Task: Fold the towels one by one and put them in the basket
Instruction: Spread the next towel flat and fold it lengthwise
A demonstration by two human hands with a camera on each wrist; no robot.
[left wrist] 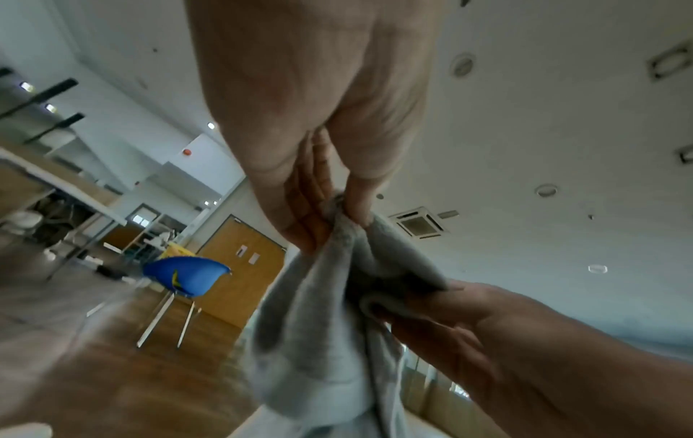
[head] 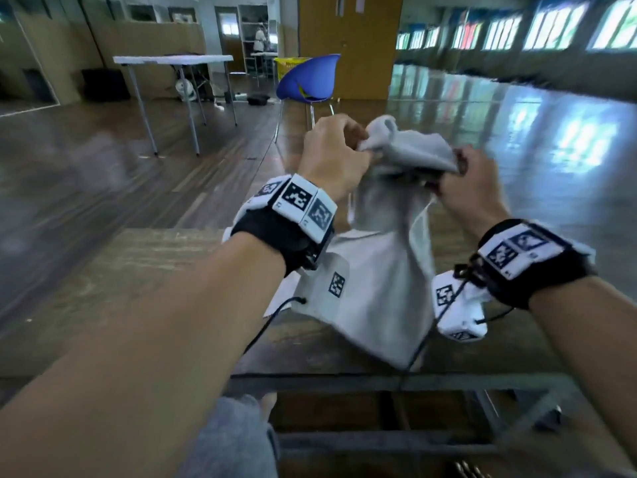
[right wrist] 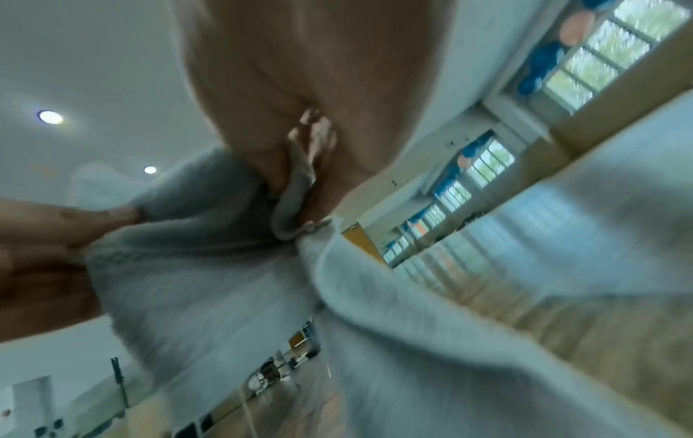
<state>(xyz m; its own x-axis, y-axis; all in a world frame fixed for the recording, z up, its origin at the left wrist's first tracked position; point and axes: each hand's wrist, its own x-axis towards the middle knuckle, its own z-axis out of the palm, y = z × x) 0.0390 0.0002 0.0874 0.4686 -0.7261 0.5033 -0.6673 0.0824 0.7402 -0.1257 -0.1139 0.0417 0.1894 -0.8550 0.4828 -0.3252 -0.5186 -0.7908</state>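
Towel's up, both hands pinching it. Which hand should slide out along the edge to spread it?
Probably right: right hand pinches the towel at a hemmed edge it could follow; left hand holds a bunched clump, better as anchor.
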